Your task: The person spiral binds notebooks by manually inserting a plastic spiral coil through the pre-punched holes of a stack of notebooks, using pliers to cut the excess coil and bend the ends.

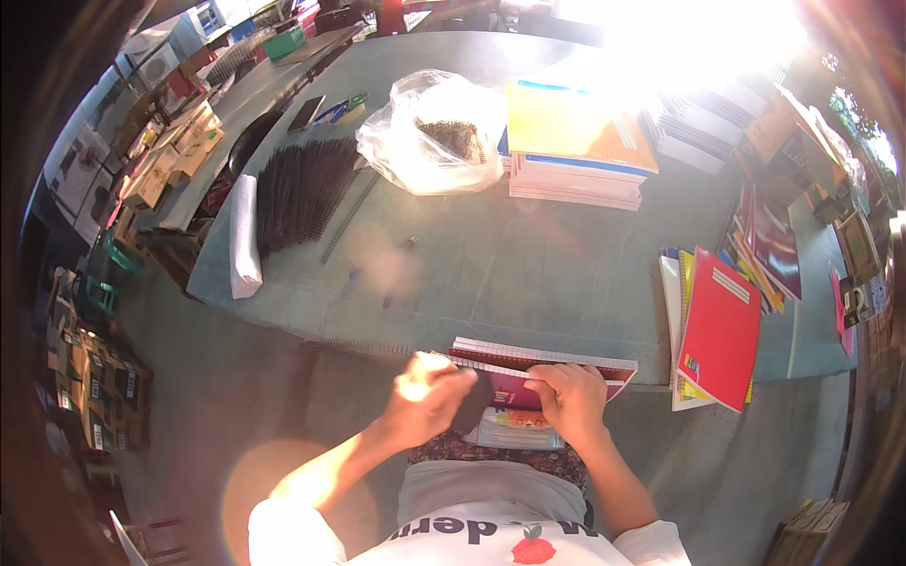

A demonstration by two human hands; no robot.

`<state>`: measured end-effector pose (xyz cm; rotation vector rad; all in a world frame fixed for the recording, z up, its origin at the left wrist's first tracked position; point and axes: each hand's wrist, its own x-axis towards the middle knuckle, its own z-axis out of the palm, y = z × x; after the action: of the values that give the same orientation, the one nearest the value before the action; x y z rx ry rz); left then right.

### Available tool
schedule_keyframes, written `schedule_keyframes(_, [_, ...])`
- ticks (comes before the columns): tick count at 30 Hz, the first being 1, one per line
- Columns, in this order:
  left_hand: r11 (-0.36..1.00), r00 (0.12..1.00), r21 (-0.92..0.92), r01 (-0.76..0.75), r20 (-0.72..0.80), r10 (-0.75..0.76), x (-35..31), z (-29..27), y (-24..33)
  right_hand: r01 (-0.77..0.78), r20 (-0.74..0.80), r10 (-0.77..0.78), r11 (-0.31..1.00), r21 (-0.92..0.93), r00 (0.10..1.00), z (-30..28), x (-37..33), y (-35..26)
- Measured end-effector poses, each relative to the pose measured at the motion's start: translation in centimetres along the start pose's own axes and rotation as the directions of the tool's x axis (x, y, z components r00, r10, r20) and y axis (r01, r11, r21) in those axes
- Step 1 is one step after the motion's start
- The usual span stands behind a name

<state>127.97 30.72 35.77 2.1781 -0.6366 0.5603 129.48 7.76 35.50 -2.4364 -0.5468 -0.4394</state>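
Observation:
At the near table edge, a maroon-covered notebook [511,389] stands tilted, its punched page edge facing up. My right hand [571,394] grips it near its right end, thumb and fingers pressed on the cover. Beside its left end, my left hand [427,401] is closed, fingers bent together. A thin spiral binding wire [363,347] runs out leftward from behind that hand. Whether my left fingers pinch the wire is hidden. A dark piece [474,404] shows between my left hand and the notebook. Under the notebook, a clear plastic-wrapped packet [514,429] lies on my lap.
Many dark spiral wires [307,193] lie fanned at the table's left, beside a white roll [244,236]. A plastic bag [434,132] holds more coils. Notebook stacks [578,141] stand behind. Red and yellow notebooks [722,330] overhang the right edge. Boxes [104,377] sit at far left.

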Motion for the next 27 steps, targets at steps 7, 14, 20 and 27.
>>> schedule_keyframes(7, [0.995, 1.000, 0.100, -0.022, -0.012, 0.023, 0.1, -1.0, 0.4, 0.033, -0.008, -0.033, 0.999, 0.019, 0.999, 0.2, 0.1, -0.5])
schedule_keyframes(14, [0.997, 0.995, 0.014, -0.082, 0.060, 0.081, -1.2, 0.7, 0.3, 0.112, -0.026, -0.111, 0.993, 0.045, 0.993, 1.6, -1.2, 1.1])
schedule_keyframes(20, [0.994, 0.971, 0.043, 0.104, -0.220, -0.092, 0.9, 1.2, 1.8, 0.081, 0.122, -0.083, 0.997, 0.017, 0.989, 2.2, -1.2, 2.0])
schedule_keyframes(27, [0.937, 0.910, -0.249, 0.245, -0.276, -0.311, 2.8, 1.8, 2.4, 0.141, 0.252, -0.139, 0.990, 0.013, 0.958, 0.0, -0.1, 0.3])
